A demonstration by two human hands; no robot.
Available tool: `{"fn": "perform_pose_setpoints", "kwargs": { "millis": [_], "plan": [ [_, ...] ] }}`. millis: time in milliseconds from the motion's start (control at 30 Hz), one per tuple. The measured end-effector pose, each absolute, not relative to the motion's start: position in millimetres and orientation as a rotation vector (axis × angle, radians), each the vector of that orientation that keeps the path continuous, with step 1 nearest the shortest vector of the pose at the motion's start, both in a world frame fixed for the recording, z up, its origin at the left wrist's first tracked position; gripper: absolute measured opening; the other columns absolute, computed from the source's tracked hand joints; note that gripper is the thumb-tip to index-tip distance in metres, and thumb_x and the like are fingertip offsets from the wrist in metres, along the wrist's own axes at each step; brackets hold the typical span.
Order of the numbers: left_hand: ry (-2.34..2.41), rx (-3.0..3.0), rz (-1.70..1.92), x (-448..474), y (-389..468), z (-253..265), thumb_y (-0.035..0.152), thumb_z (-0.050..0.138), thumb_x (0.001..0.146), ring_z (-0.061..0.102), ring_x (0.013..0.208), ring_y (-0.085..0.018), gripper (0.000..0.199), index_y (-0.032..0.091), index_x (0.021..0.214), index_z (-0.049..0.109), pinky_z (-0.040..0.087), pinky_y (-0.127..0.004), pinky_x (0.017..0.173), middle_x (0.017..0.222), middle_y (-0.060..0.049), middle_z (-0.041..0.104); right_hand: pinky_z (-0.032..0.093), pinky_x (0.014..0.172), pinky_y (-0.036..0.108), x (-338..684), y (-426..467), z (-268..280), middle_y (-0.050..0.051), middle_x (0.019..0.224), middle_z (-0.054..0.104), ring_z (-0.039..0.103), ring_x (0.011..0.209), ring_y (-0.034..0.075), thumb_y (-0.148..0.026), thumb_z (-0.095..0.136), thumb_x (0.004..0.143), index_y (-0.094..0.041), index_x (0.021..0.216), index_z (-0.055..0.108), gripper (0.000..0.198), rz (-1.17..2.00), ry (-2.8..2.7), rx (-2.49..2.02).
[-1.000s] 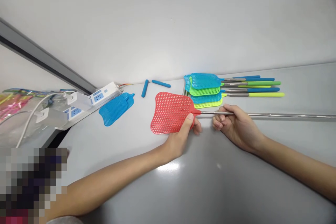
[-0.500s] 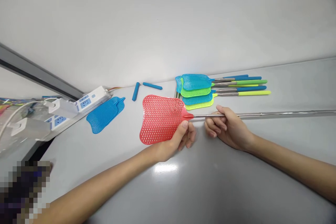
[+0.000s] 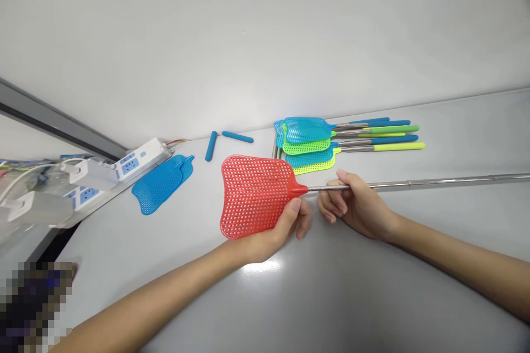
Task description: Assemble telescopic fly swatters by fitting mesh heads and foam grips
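Observation:
A fly swatter (image 3: 256, 196) with a red perforated head and a long, extended metal rod lies across both hands above the table. My left hand (image 3: 281, 231) is closed on the head's lower edge near its neck, thumb on top. Just right of the neck, my right hand (image 3: 351, 201) is closed around the metal rod (image 3: 414, 183), which runs out of view at the right edge. Behind them lies a pile of fly swatters (image 3: 308, 131) with blue, green and yellow heads and matching handles.
Loose blue swatter heads (image 3: 161, 185) lie at the left, beside a white power strip (image 3: 143, 160) with plugged-in adapters (image 3: 93, 172). Two blue handle grips (image 3: 237, 137) rest near the wall. A pixelated patch (image 3: 35, 303) covers the lower left corner.
Both hands still hold the swatter. The red head has tipped slightly and shifted a little lower in view, showing its mesh more face-on.

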State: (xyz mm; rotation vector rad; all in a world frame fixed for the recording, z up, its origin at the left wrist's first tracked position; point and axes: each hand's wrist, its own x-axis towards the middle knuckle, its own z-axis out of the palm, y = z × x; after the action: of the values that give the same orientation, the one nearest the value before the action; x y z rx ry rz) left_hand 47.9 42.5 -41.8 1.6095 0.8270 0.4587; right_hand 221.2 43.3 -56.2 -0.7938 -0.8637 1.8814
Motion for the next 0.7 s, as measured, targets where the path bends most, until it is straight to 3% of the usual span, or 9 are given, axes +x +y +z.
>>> {"fn": "perform_pose_setpoints", "kwargs": {
  "millis": [700],
  "plan": [
    [0.818, 1.573, 0.441, 50.8, 42.1, -44.4, 0.039, 0.013, 0.087, 0.041, 0.048, -0.011, 0.045, 0.020, 0.064, 0.047, 0.033, -0.025, 0.048, 0.058, -0.001, 0.049, 0.033, 0.053, 0.028, 220.2, 44.5, -60.4, 0.000, 0.043, 0.039, 0.046, 0.045, 0.014, -0.038, 0.025, 0.083, -0.017, 0.041, 0.046, 0.051, 1.903, -0.864, -0.785]
  ]
}}
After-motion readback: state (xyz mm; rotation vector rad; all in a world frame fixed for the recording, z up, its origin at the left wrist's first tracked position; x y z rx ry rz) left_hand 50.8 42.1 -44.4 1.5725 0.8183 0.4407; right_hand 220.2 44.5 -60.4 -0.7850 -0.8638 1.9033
